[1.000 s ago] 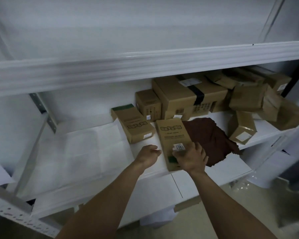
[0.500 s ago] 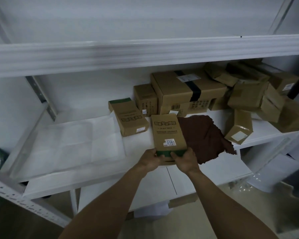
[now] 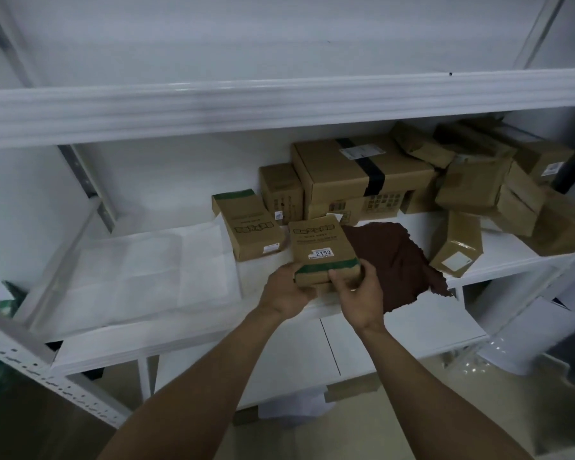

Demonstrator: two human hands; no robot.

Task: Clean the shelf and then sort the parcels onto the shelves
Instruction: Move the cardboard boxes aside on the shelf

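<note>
Several sheets of white paper (image 3: pixel 140 270) are spread over the left part of the shelf (image 3: pixel 251 280). Just to their right a flat carton with a green end (image 3: pixel 249 227) is laid on its broad face.

Next comes the left hand (image 3: pixel 286 290), which is curled under and around the near left corner of the labelled parcel (image 3: pixel 322 247). This parcel is held at the front of the shelf, with its near end raised and its far end close to the board; whether it touches there cannot be told. The right hand (image 3: pixel 362 293) is wrapped over the near right corner, with the thumb laid across the green band.

The parcel is judged to be stiff and fairly light, since it is carried by one end without sagging. Plain cardboard gives a dry, sure surface, so little slip is to be feared. The better hold is thought to be along the two long edges nearer the middle, where the weight would be balanced and the printed label kept readable.

Beside the right hand a brown cloth (image 3: pixel 395 260) is draped over the shelf's front edge. Further right, a small upright box (image 3: pixel 455 247) and a loose pile of cartons (image 3: pixel 478 180) are crowded together, some tilted against each other.
</note>
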